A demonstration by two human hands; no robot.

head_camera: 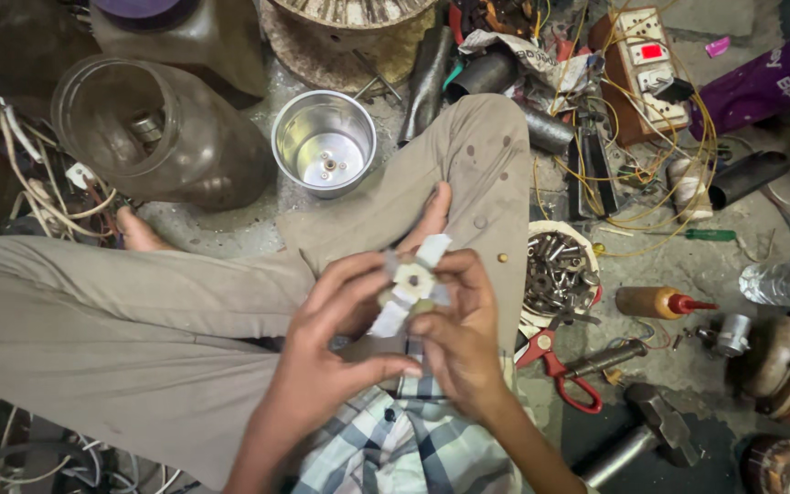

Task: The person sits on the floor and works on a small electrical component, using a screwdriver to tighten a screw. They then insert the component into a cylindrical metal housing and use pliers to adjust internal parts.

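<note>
Our legs: we sit cross-legged on the floor (pixel 688 265) in grey trousers (pixel 93 311), with clutter all round us.
Plastic jar (pixel 139 137): we see it lying on its side, far left, mouth turned our way.
Steel jar (pixel 324 143): we see it upright beside the plastic one, open top facing us.
Bowl of bolts (pixel 555 270): it sits just right of our knee, red-handled pliers (pixel 560 366) below it.
Left hand (pixel 326 352): our fingers curl closed round the left side of the blade.
Right hand (pixel 464 334): our thumb and fingertips pinch the blade's right side.
Mixer blade (pixel 411 284): we hold this four-armed metal piece over our lap, between both hands.
</note>
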